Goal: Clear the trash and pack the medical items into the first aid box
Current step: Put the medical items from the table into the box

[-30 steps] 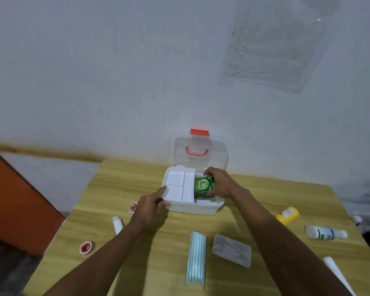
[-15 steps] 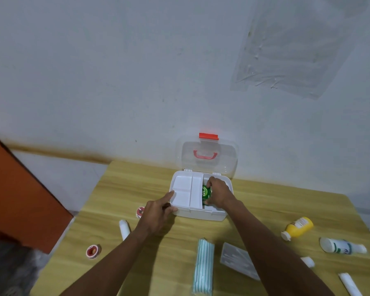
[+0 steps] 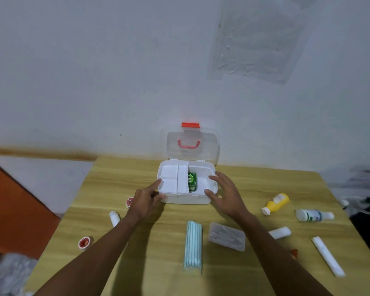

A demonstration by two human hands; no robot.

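Observation:
The white first aid box (image 3: 205, 198) stands open at the table's far middle, its clear lid with red handle (image 3: 188, 144) upright. A green packet (image 3: 192, 181) lies inside, right of the white inner tray (image 3: 172, 178). My left hand (image 3: 146, 199) steadies the box's front left corner, fingers on its rim. My right hand (image 3: 228, 194) hovers at the box's right side, fingers spread, holding nothing. In front lie a striped stack of face masks (image 3: 193, 244) and a clear swab case (image 3: 226, 237).
Right of the box lie a yellow bottle (image 3: 276, 203), a white bottle (image 3: 313, 215), a small white roll (image 3: 280, 232) and a long white wrapped item (image 3: 328, 256). On the left lie a white tube (image 3: 114, 218) and two red tape rolls (image 3: 85, 242) (image 3: 129, 202). The wall is close behind.
My right hand set the green packet down into the box, let it go and drew back to the right with fingers spread. My left hand stayed on the box's left corner.

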